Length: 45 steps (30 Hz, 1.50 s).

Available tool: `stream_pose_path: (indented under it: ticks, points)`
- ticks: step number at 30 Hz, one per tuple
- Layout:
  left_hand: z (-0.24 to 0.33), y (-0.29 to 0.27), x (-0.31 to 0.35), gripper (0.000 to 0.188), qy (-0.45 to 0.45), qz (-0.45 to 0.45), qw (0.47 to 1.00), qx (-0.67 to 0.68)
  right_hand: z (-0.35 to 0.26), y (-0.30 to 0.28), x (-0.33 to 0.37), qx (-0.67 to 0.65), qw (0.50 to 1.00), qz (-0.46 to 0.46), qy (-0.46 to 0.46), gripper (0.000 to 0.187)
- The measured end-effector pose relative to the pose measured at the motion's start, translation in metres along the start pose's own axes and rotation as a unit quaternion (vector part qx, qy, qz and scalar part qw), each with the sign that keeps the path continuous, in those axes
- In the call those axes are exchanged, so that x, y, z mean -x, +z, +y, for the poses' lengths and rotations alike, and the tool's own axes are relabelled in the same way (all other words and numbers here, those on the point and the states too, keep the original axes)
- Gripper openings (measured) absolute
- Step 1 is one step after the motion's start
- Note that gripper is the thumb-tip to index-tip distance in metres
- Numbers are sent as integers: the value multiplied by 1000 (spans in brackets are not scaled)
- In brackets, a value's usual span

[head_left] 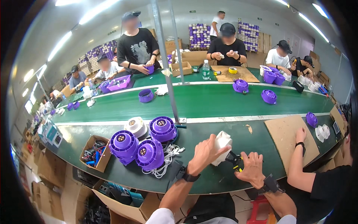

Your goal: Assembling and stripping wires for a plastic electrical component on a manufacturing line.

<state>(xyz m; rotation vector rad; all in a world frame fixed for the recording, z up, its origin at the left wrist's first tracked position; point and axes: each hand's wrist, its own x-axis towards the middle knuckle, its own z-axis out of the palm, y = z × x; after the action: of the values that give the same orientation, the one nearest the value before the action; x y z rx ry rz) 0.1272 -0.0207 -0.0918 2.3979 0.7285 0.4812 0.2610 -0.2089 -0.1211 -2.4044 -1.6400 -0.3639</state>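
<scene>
My left hand (204, 152) is closed around a white plastic part (223, 143), a faceted hollow piece held up over the bench. My right hand (252, 168) grips a black-and-yellow hand tool (232, 158), whose black end meets the lower side of the white part. The tool's exact kind is partly hidden by my fingers. Left of my hands, several purple round housings (150, 154) with brass-coloured centres stand close together. A white housing (135, 127) of similar shape sits behind them, and a white cable (163, 168) lies coiled beside them.
A small cardboard box (95, 153) with wires and blue parts stands at the bench's left. A metal post (169, 74) rises beyond it. The green conveyor (209, 99) carries purple parts. At right, a neighbour's arm (300, 155) rests on a cardboard sheet (285, 136). Several people work opposite.
</scene>
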Motion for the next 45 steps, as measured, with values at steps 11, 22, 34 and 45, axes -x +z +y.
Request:
stream_pose_path:
  ticks: [11, 22, 34, 45]
  points:
    - [-11, 20, 2, 57, -1, 31, 999, 21, 0, 9, 3, -206, 970, -87, 99, 72]
    - [-29, 52, 31, 70, 55, 117, 967, 218, 17, 7, -2, -251, 946, -139, 149, 68]
    - [15, 20, -5, 64, 14, 47, 999, -12, 1, 9, 3, 21, 998, 60, -14, 65]
    - [-29, 36, 14, 58, 94, 135, 986, 40, -5, 11, 8, -83, 992, -25, 91, 70]
